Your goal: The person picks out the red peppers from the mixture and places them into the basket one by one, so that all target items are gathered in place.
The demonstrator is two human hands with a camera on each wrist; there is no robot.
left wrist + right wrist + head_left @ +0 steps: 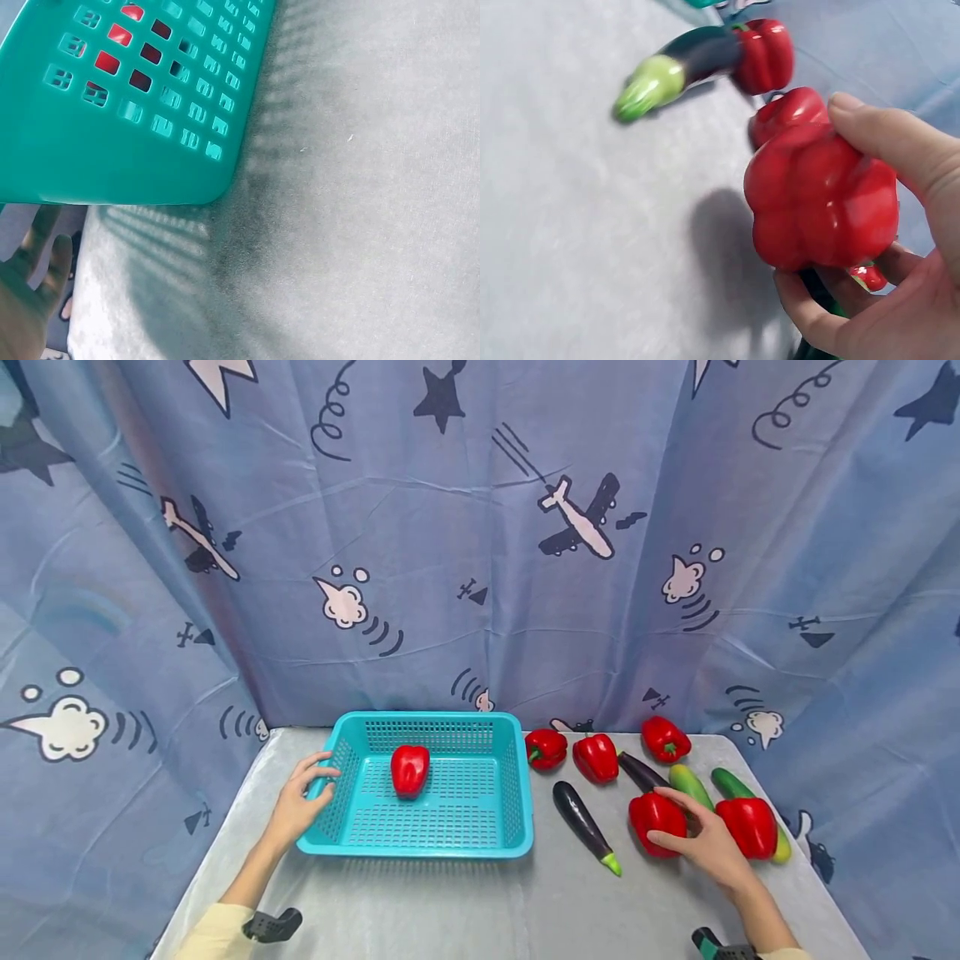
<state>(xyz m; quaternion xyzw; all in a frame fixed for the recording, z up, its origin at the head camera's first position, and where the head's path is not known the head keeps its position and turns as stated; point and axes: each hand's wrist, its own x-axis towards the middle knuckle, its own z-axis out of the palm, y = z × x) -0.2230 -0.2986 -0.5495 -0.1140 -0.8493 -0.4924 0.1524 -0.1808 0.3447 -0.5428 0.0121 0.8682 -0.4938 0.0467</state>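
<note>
My right hand [708,843] grips a red bell pepper [821,199], thumb on one side and fingers on the other. In the right wrist view the pepper is up off the table, its shadow lying apart from it. My left hand [298,802] is at the left side of a turquoise plastic basket [416,852], fingers loosely bent and spread, fingertips right at the rim. The left wrist view shows part of that hand [26,300] beside the basket corner. One red bell pepper [410,771] lies inside the basket.
Right of the basket lie an eggplant [585,822], a second eggplant [643,772], more red bell peppers [596,757] and green cucumber-like vegetables [731,783]. Another red pepper [750,828] sits just beyond my right hand. A patterned blue curtain [480,568] hangs behind the table [420,910].
</note>
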